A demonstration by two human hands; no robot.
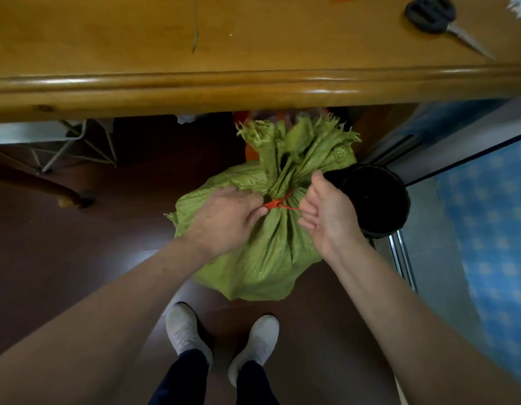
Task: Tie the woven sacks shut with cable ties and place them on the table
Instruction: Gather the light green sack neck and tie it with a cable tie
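A full green woven sack (262,258) stands on the dark floor just in front of my feet, its gathered neck fanning out toward the table. A red cable tie (278,203) circles that neck. My left hand (224,217) pinches the tie's head at the left of the neck. My right hand (323,211) has its fingers curled round the thin tail of the tie, held out to the right. The wooden table (253,86) spans the top of the view, above the sack.
A black bucket (373,200) stands right beside the sack. Black-handled scissors (434,17) lie on the table at far right. Orange items (250,152) sit under the table behind the sack. A wire rack (72,144) stands left, a blue chequered cloth (493,229) right.
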